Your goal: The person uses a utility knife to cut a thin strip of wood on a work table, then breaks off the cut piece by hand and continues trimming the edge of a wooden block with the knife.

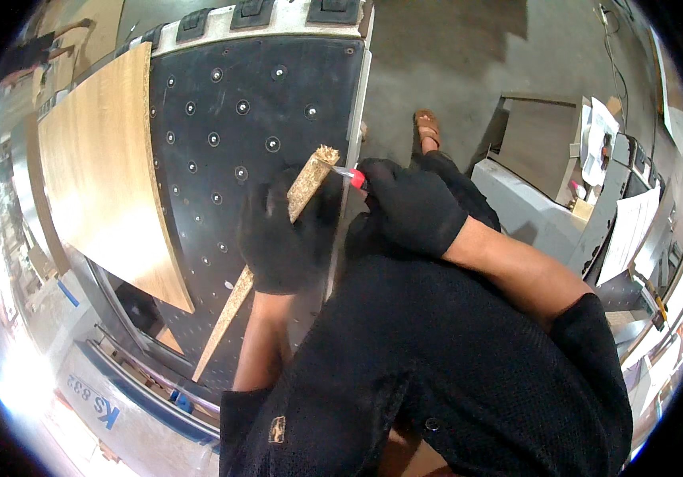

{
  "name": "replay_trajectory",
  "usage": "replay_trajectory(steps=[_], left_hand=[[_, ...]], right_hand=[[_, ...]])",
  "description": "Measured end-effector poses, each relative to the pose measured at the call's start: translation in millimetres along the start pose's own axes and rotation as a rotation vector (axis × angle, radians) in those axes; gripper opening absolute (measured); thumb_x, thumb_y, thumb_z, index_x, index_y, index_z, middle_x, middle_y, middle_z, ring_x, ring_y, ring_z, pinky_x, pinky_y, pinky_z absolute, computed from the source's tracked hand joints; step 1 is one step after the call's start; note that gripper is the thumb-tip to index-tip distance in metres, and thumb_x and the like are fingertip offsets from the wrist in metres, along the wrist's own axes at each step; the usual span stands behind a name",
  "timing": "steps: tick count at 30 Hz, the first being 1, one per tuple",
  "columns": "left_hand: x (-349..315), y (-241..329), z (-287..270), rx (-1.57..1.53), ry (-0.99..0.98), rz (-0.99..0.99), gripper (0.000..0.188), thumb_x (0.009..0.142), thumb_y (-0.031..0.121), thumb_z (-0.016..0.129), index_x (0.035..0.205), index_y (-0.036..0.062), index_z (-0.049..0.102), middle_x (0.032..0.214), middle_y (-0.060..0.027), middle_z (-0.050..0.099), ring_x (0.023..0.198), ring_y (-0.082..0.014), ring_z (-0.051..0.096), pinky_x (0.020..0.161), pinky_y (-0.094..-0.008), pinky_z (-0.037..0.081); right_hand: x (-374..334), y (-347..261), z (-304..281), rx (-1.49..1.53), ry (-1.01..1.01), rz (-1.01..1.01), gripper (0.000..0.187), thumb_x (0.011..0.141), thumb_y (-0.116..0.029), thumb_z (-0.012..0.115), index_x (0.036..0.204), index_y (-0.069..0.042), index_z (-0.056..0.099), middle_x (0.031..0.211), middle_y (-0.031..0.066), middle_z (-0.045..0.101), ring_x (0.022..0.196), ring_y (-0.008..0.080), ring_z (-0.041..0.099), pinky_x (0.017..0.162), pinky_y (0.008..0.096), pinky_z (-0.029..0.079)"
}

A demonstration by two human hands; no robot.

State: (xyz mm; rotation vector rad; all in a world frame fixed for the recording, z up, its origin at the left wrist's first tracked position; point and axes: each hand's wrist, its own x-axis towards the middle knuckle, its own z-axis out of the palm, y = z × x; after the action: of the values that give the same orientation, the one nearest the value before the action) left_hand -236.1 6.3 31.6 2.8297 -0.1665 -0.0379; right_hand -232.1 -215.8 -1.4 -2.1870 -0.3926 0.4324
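Observation:
A black glove covers my left hand [278, 238], closed round a long narrow strip of particle board [309, 187]. The strip's rough, crumbly end sticks out past my fingers, and its tail runs down toward the lower left under my wrist. In my black-gloved right hand [413, 203] is a small knife [355, 178] with a red and black handle. Its pale blade meets the strip close to the frayed end. Below both hands lies the black table top [222, 159], studded with small metal balls.
A light wood-grain panel [107, 175] lies along the table's left side. A grey and white machine part [95, 397] stands at lower left. On the right is a grey cabinet [536, 195] with papers [599, 131] and small items. A cable [615, 67] trails over the concrete floor [437, 56].

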Motion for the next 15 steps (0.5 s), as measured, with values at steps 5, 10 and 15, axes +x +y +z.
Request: replay_trajectory(steps=[5,10,15], left_hand=[[-0.1,-8.2,4.9,-0.04,-0.031,-0.011,0.044,0.087,0.025,0.077,0.127,0.009,0.068,0.118,-0.0154,0.069,0.106,-0.0412,0.068,0.087,-0.0509,0.055],[1.7,-6.5,3.5,-0.075,-0.08,-0.05,0.054,0.081,0.029,0.082,0.13,0.0125,0.068,0.122,-0.0156,0.068,0.108,-0.0393,0.068,0.088,-0.0504,0.055],[1.0,-13.5,0.8,-0.044,-0.136,-0.039,0.058,0.078,0.031,0.083,0.131,0.0115,0.068,0.122,-0.0156,0.068,0.108,-0.0394,0.068,0.088,-0.0503,0.055]], right_hand=[[6.9,14.9,18.6,-0.03,0.001,-0.023,0.022,0.093,-0.01,0.065,0.111,-0.003,0.057,0.094,0.0198,0.07,0.09,0.0404,0.073,0.081,0.0481,0.056],[7.0,20.7,34.6,0.07,0.032,0.068,0.025,0.093,-0.011,0.068,0.115,-0.005,0.059,0.096,0.0189,0.072,0.093,0.0394,0.074,0.089,0.0521,0.052],[9.4,31.3,45.0,0.131,0.053,0.036,0.03,0.091,-0.014,0.073,0.118,-0.007,0.06,0.097,0.0185,0.073,0.094,0.0395,0.074,0.089,0.0548,0.051]])
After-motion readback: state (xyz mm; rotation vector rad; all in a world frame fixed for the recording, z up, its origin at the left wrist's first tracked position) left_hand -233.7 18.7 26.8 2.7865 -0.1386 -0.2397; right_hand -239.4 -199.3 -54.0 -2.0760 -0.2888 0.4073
